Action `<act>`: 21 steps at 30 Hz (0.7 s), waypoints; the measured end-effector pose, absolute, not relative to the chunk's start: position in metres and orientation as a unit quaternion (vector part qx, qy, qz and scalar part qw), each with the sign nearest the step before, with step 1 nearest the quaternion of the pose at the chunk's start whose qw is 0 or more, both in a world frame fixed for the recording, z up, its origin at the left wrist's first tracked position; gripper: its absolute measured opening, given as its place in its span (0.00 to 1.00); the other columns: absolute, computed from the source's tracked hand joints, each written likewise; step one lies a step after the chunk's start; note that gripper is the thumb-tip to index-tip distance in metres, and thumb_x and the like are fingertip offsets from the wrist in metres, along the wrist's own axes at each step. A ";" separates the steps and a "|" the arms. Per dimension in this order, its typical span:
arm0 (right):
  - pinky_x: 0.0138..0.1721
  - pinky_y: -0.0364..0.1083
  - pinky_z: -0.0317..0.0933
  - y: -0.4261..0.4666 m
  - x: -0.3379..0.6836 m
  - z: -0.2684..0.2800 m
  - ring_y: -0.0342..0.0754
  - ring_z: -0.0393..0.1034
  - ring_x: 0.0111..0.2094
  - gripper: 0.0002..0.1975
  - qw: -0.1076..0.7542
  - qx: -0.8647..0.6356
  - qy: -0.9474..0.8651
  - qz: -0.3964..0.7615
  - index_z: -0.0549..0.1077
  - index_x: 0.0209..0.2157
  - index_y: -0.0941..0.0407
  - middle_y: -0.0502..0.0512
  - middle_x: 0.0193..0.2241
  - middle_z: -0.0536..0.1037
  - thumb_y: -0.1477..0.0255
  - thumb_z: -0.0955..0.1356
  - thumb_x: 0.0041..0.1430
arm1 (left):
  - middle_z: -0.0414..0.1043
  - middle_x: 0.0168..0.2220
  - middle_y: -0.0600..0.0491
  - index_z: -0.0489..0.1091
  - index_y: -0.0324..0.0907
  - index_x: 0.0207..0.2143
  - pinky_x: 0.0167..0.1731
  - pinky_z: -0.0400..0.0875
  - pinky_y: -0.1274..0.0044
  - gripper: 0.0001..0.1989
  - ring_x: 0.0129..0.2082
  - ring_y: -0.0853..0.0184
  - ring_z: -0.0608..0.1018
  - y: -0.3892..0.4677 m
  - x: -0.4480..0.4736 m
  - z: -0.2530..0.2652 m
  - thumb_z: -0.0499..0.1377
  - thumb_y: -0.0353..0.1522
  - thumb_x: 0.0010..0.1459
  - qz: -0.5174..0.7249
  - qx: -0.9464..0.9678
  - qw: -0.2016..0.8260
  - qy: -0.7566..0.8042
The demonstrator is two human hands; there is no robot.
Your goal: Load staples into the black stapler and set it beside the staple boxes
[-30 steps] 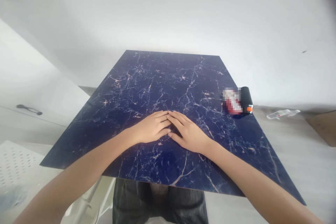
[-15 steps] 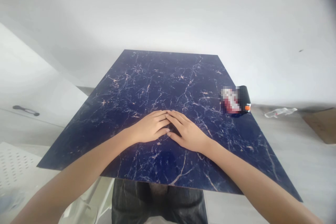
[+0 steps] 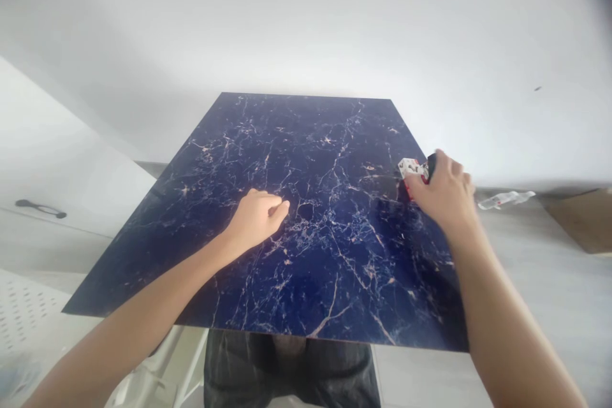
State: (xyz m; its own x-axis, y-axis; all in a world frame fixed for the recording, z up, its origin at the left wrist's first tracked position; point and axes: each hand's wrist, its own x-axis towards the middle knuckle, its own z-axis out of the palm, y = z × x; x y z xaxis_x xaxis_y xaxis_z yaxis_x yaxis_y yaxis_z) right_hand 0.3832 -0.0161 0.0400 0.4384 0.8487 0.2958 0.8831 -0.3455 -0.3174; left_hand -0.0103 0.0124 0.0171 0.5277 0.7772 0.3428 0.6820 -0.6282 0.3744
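My left hand (image 3: 258,218) is closed in a loose fist on the blue marble-patterned tabletop (image 3: 306,287), left of the middle. Whatever might be inside that fist does not show. At the table's right edge, my right hand (image 3: 444,191) curls over a small black object (image 3: 431,166), covering most of it. Right beside that stands a small white and red box (image 3: 411,169), and my right thumb lies against its near side. Behind the knuckles the fingertips are hidden.
On the floor to the right lie a clear plastic bottle (image 3: 507,199) and a cardboard box (image 3: 581,220). A white cabinet with a dark handle (image 3: 41,208) is at the left. A pale wall rises behind the table.
My hands were together, fingers touching, at the table's middle. The right one has moved right onto the black object. The left one has closed and shifted slightly left.
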 end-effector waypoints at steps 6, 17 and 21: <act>0.48 0.65 0.62 -0.012 0.444 0.032 0.79 0.68 0.59 0.48 0.196 -0.870 -0.449 0.054 0.59 0.70 0.67 0.89 0.58 0.72 0.47 0.67 0.61 | 0.50 0.14 0.60 0.49 0.43 0.18 0.23 0.50 0.74 0.27 0.16 0.72 0.55 0.008 -0.013 0.016 0.53 0.39 0.70 0.260 0.857 0.120 0.429; 0.35 0.53 0.59 0.005 0.429 0.025 0.63 0.76 0.40 0.23 0.111 -0.870 -0.480 0.015 0.80 0.44 0.59 0.72 0.40 0.83 0.55 0.65 0.62 | 0.50 0.15 0.60 0.49 0.43 0.19 0.24 0.50 0.75 0.26 0.16 0.72 0.56 0.022 -0.019 0.020 0.54 0.40 0.69 0.270 0.853 0.114 0.431; 0.35 0.50 0.61 0.021 0.392 0.026 0.61 0.77 0.40 0.24 0.125 -0.844 -0.521 0.023 0.80 0.44 0.59 0.67 0.38 0.83 0.54 0.65 0.60 | 0.49 0.15 0.60 0.47 0.44 0.19 0.24 0.49 0.74 0.27 0.16 0.72 0.54 0.033 -0.028 0.020 0.54 0.41 0.68 0.288 0.838 0.106 0.451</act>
State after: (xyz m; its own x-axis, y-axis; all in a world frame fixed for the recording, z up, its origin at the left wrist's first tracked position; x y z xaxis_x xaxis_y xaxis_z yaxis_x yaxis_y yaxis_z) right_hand 0.3920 0.0210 0.0262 0.4569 0.8848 0.0911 0.8734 -0.4269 -0.2343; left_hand -0.0281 0.0332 0.0204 0.4274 0.8173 0.3865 0.6951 -0.5704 0.4375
